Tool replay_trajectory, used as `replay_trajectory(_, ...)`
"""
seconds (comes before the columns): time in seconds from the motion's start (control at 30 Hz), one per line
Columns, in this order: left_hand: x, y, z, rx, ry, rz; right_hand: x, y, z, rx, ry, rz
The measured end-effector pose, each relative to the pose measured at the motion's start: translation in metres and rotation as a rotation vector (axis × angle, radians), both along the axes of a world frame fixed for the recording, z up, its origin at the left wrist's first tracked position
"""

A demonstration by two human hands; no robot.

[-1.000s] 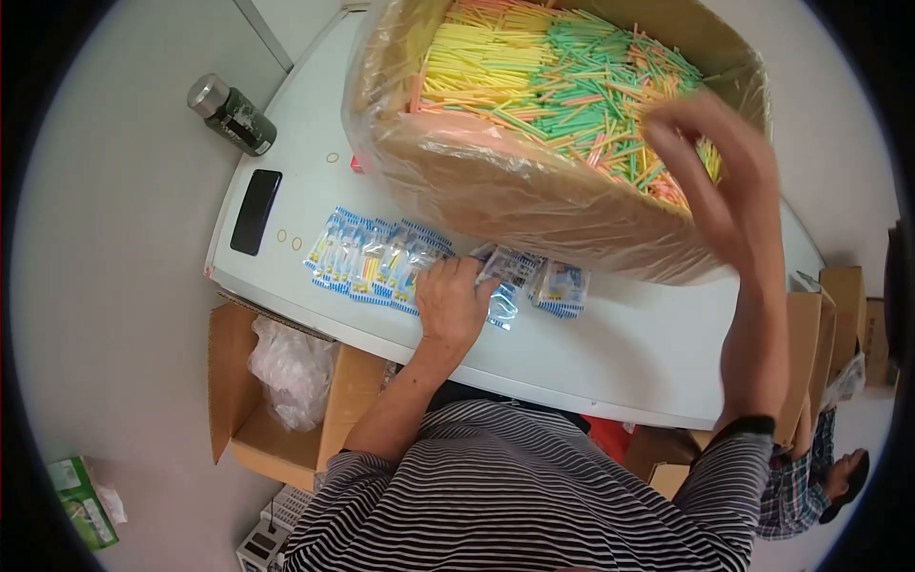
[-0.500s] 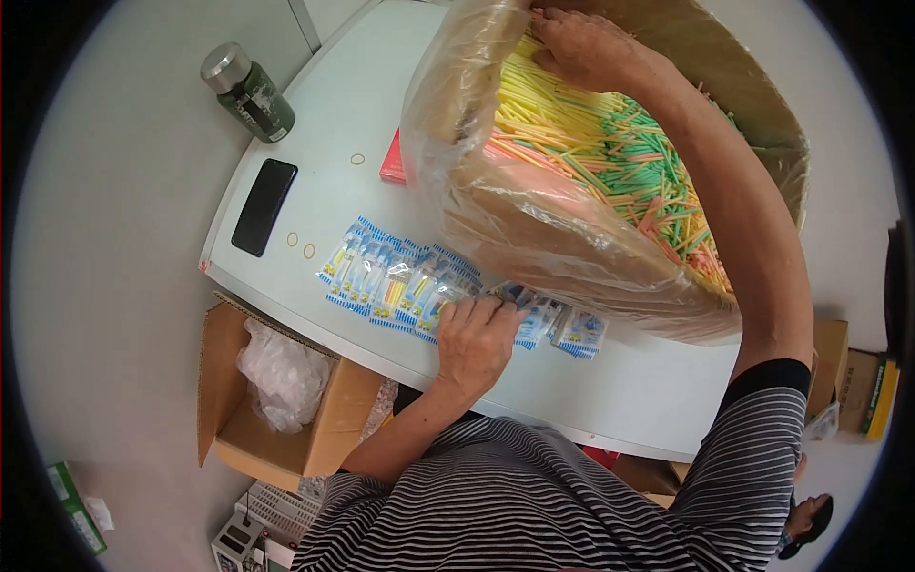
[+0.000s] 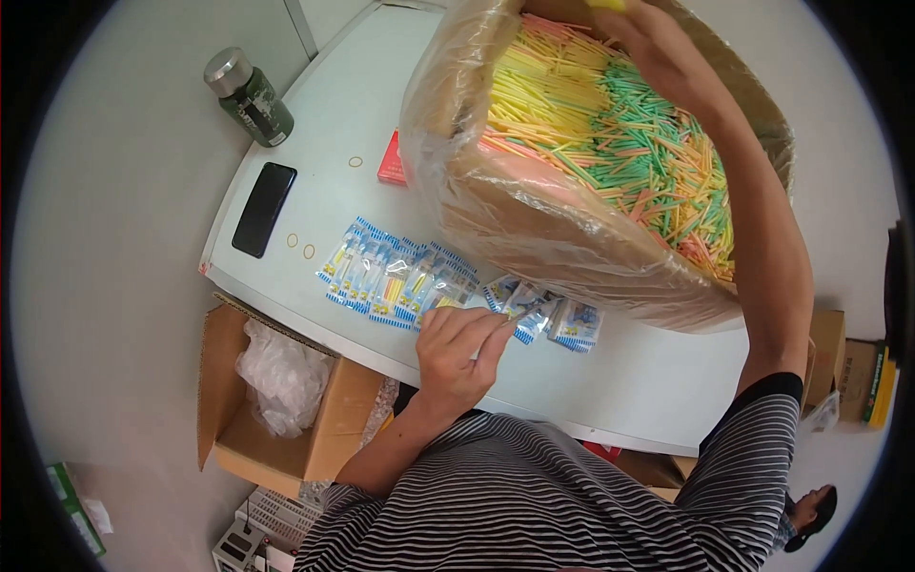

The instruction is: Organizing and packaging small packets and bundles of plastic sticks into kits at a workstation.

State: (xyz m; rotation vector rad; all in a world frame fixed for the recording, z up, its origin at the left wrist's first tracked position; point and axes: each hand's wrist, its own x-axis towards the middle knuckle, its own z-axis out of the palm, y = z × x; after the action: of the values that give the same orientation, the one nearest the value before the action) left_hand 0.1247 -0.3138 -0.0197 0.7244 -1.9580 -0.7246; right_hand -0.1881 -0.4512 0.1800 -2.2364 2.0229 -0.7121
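Note:
Thin coloured sticks, yellow, green, orange and pink, fill a large cardboard box lined with clear plastic. Above its far side is my right hand, fingers closed at the upper picture edge. A bright yellow thing shows at its fingertips, cut off by the edge, its kind unclear. Small clear packets with blue-striped ends lie overlapping in a row before the box. At the row's near edge my left hand is closed, thumb against forefinger; what it pinches is hidden. More packets lie right of it.
A black phone, a dark green bottle, rubber bands and a red box are on the white table. Below its left edge stands an open carton holding crumpled plastic. Another person appears far right.
My right hand has lifted off the yellow sticks and moved right, towards the upper edge, with something yellow at its fingertips. My left hand has shifted slightly left and nearer me.

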Motion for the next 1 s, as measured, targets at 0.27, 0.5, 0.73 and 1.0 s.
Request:
replay_trajectory(0.27,0.007,0.004,0.053,0.86,0.759,-0.215,0.048,0.189,0.004,0.527,-1.008,0.101)
replay_trajectory(0.5,-0.056,0.031,0.073,1.232,0.179,-0.833,0.108,0.287,-0.149,0.971,-1.699,0.119)
replay_trajectory(0.73,-0.06,0.05,0.029,1.146,0.176,-0.639,0.114,0.321,-0.175,0.512,-1.264,0.011)
replay_trajectory(1.0,-0.042,0.038,0.009,1.18,0.452,-0.336,0.061,0.348,-0.259,-0.132,-0.798,-0.576)
